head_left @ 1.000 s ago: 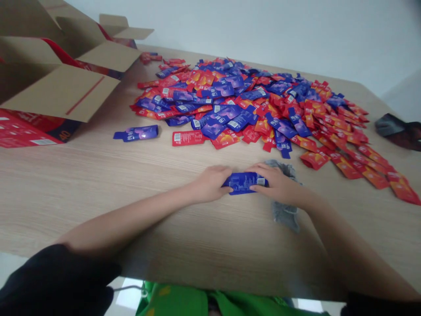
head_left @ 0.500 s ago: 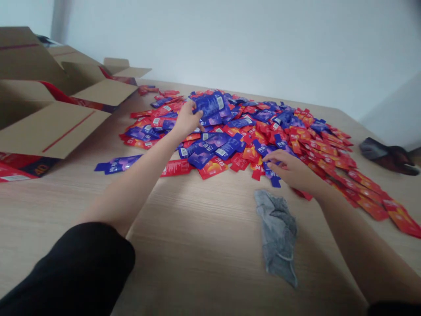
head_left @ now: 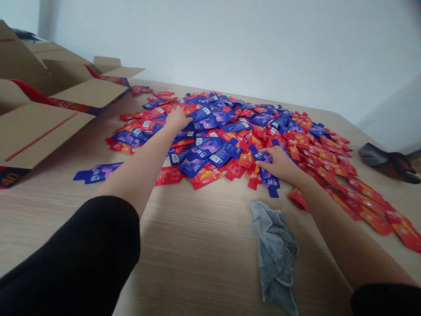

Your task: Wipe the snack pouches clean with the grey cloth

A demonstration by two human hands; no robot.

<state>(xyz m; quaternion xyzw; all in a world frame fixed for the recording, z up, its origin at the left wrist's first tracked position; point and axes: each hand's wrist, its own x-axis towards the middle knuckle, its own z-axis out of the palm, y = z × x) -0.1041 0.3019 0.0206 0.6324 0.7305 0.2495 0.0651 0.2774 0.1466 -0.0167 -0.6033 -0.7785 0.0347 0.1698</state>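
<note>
A wide pile of flat spouted pouches, red-orange (head_left: 206, 175) and blue-purple, is spread over the table. My left hand (head_left: 177, 118) reaches into the pile's upper left part. Its thumb and fingers are closed at the left end of a blue pouch (head_left: 200, 115) with a white barcode label; the fingertips are partly hidden. At the near edge of the pile, my right hand (head_left: 278, 161) rests over another blue pouch (head_left: 268, 174). Its thumb and fingers are apart, with the pouch showing between them. A crumpled grey cloth (head_left: 274, 250) lies nearer to me.
Open cardboard boxes (head_left: 39, 131) with raised flaps stand along the left side. Rows of overlapping red pouches (head_left: 362, 197) extend to the right. A dark, shiny object (head_left: 388, 162) lies at the far right edge. A pale wall (head_left: 230, 48) rises behind the table.
My left hand has moved left and down with the blue pouch, which now lies lower on the pile. My right hand's fingers have spread over the near blue pouch. The view has shifted slightly.
</note>
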